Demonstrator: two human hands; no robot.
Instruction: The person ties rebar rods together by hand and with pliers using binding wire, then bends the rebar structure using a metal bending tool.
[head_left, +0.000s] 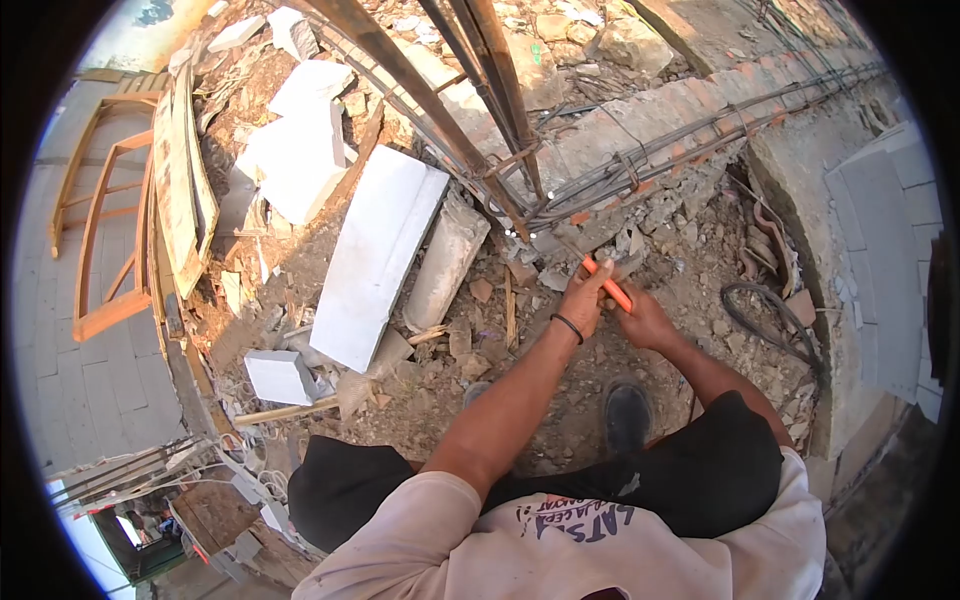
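While left hand (581, 303) and right hand (648, 320) meet, both are clamped on one orange handle (607, 282) | two dark boots (628, 418) below, one long white block (372, 262) off left | handle slim, bright, slanted between the hands, above rubble (690, 272) near rusty rods (508, 90)

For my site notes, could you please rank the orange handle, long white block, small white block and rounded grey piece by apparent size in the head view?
Largest to smallest:
1. Long white block
2. Rounded grey piece
3. Small white block
4. Orange handle, partly covered by fingers
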